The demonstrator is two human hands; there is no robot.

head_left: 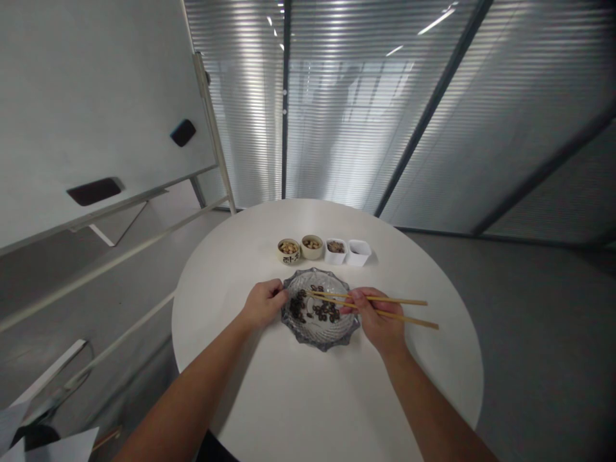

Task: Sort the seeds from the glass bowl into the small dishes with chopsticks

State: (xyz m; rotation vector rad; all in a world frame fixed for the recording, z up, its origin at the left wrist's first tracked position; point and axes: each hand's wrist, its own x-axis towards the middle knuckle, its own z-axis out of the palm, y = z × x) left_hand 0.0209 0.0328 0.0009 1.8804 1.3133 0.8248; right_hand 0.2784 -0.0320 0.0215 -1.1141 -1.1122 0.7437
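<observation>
A scalloped clear glass bowl [323, 340] stands on the table with small dark brown bean-like pieces [328, 312] scattered in it. At its left rim, my left hand [264, 304] is closed, thumb and fingers pinching the edge. My right hand [382, 321] grips a pair of wooden chopsticks [407, 301], the back ends pointing right. Their tips reach into the bowl above the dark pieces; whether a piece is between them is too small to tell.
Behind the bowl, a row holds two round cups [289, 258] of light brown pieces and two white square cups [335, 258], one with brownish bits. All stand on a round white table [298, 398]. A whiteboard [106, 83] is at the left, a glass partition [332, 128] behind.
</observation>
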